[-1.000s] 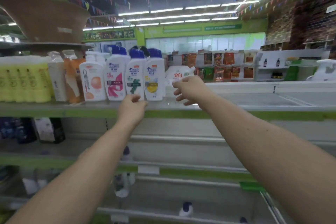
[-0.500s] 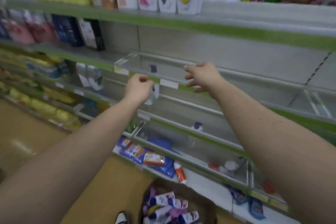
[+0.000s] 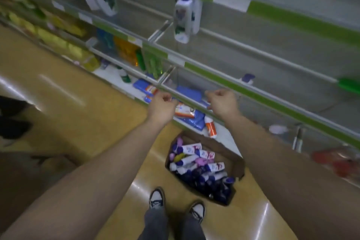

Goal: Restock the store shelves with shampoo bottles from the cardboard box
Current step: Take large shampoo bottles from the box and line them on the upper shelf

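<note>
Left hand [image 3: 161, 108] and right hand [image 3: 222, 106], fingers curled empty, have dropped toward the box [image 3: 220, 146] (bottles [image 3: 192, 150] heaped inside). Another pick-up looks next.

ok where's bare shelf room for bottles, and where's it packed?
Free: the shelf right of the white bottles, behind the green front strip, bare but for one purple cap. Crowded: the yellow and green bottles lower left, and blue packs on the bottom shelf.
</note>
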The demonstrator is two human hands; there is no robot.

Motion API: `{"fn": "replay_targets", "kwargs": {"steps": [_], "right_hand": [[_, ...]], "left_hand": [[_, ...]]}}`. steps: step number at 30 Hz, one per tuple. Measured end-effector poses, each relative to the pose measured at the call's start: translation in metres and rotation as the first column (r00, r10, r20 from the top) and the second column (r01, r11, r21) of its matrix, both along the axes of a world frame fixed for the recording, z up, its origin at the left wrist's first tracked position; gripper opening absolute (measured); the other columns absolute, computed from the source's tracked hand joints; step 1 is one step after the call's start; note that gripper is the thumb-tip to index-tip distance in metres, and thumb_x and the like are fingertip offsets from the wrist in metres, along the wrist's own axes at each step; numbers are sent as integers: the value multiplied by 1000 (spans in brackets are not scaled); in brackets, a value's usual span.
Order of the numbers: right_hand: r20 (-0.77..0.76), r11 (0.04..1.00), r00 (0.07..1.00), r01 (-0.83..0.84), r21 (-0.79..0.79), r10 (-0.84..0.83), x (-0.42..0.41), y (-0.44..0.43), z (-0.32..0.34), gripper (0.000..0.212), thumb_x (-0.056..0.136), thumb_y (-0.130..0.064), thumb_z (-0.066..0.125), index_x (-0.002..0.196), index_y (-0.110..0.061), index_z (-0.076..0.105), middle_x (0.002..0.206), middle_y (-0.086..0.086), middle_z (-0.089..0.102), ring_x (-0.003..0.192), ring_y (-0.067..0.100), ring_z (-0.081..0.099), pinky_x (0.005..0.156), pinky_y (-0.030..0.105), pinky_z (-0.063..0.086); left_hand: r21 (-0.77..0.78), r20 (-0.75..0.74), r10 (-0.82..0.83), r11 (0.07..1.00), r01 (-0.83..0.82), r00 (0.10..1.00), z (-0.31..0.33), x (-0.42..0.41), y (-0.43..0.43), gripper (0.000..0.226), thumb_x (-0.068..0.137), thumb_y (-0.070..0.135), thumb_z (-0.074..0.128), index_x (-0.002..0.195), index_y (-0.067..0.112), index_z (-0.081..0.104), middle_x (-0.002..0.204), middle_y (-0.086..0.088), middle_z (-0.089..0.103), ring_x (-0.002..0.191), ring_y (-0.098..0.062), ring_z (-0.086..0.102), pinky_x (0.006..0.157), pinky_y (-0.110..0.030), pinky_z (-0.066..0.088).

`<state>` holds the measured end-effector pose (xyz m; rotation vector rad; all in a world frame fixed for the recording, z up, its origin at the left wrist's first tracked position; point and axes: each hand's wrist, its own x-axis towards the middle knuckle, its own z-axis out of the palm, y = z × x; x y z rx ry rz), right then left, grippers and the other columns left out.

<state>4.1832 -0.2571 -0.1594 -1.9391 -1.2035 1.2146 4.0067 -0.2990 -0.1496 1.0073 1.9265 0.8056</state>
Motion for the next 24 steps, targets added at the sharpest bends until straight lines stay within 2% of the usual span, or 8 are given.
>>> {"fn": "replay_targets", "kwargs": {"steps": [4, 7, 11, 14, 17, 20, 22, 24], "right_hand": [[59, 990, 998, 7, -141, 1, -19, -17, -74, 34, 76, -47, 66, 84, -15, 73, 88, 11, 75, 87, 32, 71, 82, 42, 57], [103, 970, 994, 3, -244, 22, -29, -29, -109, 27, 86, -41, 65, 94, -16, 71, 90, 6, 71, 85, 26, 66, 74, 31, 48], [194, 958, 968, -103, -267, 158, -37, -44, -183, 22, 92, -34, 64, 105, -21, 75, 105, 5, 73, 100, 24, 66, 90, 31, 50], [225, 930, 951, -127, -345, 214, -42, -58, -257, 23, 95, -30, 63, 110, -16, 71, 101, -1, 69, 99, 16, 62, 76, 20, 36], [234, 896, 949, -94, -435, 213, -49, -68, -331, 26, 97, -33, 57, 115, -19, 68, 109, 2, 70, 88, 13, 56, 75, 23, 35], [255, 850, 931, -95, -518, 260, -55, -72, -397, 10, 103, -29, 47, 107, -24, 54, 101, 2, 59, 78, 14, 45, 82, 31, 39], [262, 839, 906, -158, -521, 333, -54, -77, -448, 19, 102, -27, 47, 116, -24, 58, 110, 3, 65, 81, 14, 53, 79, 29, 41], [230, 845, 914, -181, -504, 334, -55, -82, -494, 27, 99, -25, 51, 124, -26, 61, 120, 4, 68, 92, 18, 63, 74, 26, 47]], "left_hand": [[-161, 29, -28, 986, 32, 999, -74, -14, -11, 35, 90, 22, 67, 122, 10, 62, 124, -7, 65, 115, -26, 59, 85, -25, 40], [-222, 38, -77, 971, 83, 996, -119, -23, -15, 35, 90, 23, 66, 123, 12, 61, 124, -5, 64, 109, -23, 59, 80, -21, 36], [-281, 65, -157, 945, 169, 986, -188, -29, -13, 21, 92, 20, 61, 113, 15, 61, 115, -5, 64, 94, -20, 60, 75, -22, 39], [-320, 81, -202, 922, 217, 976, -256, -27, -16, 21, 89, 15, 61, 110, 15, 63, 115, -7, 62, 98, -24, 62, 77, -23, 41], [-391, 90, -241, 884, 257, 966, -330, -23, -25, 22, 84, 14, 59, 104, 5, 63, 109, -15, 60, 95, -29, 59, 73, -28, 40], [-428, 99, -281, 854, 296, 954, -403, -18, -38, 21, 87, 25, 55, 103, 13, 60, 118, -15, 60, 104, -30, 60, 88, -41, 51], [-430, 97, -307, 845, 318, 947, -442, -15, -44, 28, 94, 24, 54, 120, 16, 59, 137, -9, 54, 126, -26, 52, 104, -43, 46], [-432, 90, -312, 844, 319, 946, -479, -13, -49, 33, 95, 22, 53, 127, 16, 57, 141, -7, 52, 131, -25, 49, 107, -42, 43]]}}
